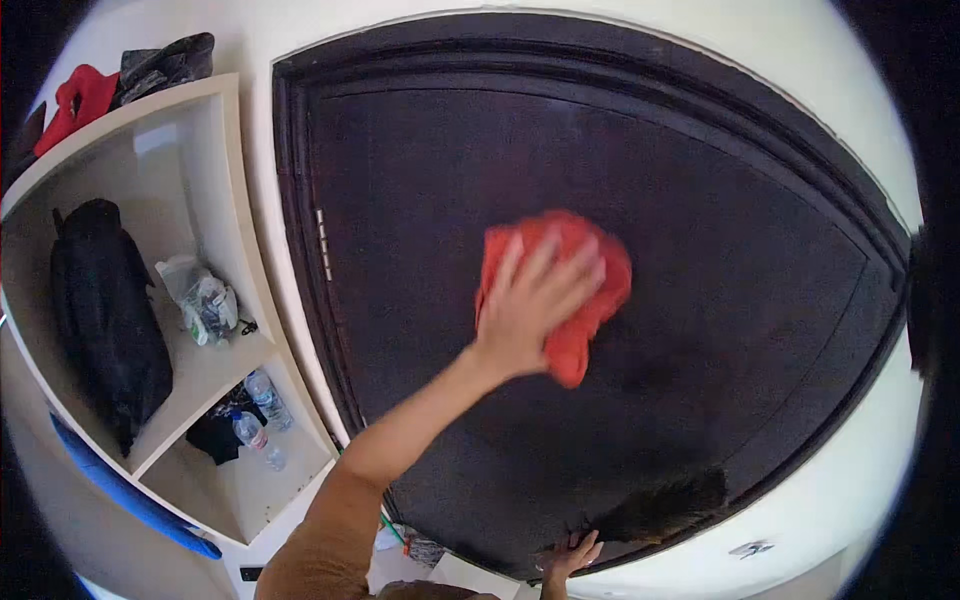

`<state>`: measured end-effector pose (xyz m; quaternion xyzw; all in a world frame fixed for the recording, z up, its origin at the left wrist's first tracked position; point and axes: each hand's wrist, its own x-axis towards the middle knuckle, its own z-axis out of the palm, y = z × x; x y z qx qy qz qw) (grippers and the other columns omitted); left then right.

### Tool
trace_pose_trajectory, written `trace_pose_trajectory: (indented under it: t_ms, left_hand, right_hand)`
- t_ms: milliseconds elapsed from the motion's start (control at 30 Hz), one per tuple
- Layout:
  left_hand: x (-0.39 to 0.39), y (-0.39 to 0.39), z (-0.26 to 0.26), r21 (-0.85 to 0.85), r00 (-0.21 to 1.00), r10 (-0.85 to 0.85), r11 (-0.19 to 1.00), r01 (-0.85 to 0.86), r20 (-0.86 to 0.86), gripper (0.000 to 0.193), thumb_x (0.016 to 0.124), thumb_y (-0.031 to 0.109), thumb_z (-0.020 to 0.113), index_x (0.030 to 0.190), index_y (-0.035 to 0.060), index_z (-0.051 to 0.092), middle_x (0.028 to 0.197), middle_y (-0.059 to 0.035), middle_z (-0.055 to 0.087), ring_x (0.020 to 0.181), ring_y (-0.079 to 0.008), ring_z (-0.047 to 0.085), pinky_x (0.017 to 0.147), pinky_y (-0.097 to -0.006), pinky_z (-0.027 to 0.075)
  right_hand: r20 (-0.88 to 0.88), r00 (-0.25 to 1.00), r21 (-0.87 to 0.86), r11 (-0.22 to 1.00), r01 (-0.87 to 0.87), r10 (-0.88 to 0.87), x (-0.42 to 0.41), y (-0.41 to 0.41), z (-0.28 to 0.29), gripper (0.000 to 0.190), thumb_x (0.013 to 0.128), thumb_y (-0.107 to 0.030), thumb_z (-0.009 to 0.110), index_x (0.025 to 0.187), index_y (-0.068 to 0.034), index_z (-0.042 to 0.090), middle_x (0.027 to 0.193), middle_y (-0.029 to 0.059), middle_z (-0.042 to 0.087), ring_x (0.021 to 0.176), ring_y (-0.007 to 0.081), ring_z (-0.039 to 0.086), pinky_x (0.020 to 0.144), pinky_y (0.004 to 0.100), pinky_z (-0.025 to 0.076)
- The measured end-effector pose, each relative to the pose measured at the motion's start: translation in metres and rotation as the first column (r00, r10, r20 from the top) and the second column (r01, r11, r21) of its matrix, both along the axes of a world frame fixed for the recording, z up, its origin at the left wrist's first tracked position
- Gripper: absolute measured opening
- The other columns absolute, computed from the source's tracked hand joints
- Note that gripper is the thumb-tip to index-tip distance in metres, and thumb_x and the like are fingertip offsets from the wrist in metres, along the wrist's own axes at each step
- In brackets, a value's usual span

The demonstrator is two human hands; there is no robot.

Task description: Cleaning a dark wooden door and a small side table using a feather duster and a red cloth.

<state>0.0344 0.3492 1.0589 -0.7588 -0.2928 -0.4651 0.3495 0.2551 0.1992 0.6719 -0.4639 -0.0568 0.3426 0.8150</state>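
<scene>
My left hand [536,307] lies spread, back toward me, over a red cloth [604,292] against the dark door [450,187]. Hand and cloth are blurred. The cloth shows beyond the fingertips and hangs below the palm. Low in the picture, my right hand [574,556] is at the door's lower edge, fingers partly bent. A dark, bristly duster or brush [664,510] extends right from beside its fingers; whether the hand grips it is not clear.
At left, an open cream shelf unit [251,202] holds a black bag [105,322], a clear plastic bag [202,304] and plastic bottles [268,401]. Red fabric [82,101] lies on top. A metal hinge [324,244] is on the door's left side. A blue curved object [127,491] is below the shelves.
</scene>
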Motion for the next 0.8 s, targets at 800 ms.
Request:
trace_pose_trajectory:
  t_ms: [800]
  left_hand:
    - [-0.115,0.041,-0.090,0.086,0.995,0.049,0.995,-0.056,0.084,0.071,0.075,0.046,0.068,0.137,0.0160,0.051,0.143,-0.0112,0.043,0.138,-0.0412,0.030,0.113,-0.0616,0.014]
  right_hand:
    - [0.417,0.901,0.013,0.990,-0.141,0.123,-0.014,0.028,-0.071,0.063,0.093,-0.041,0.060,0.143,-0.021,0.028,0.092,0.0045,0.059,0.065,0.0134,0.052,0.051,0.0255,0.042]
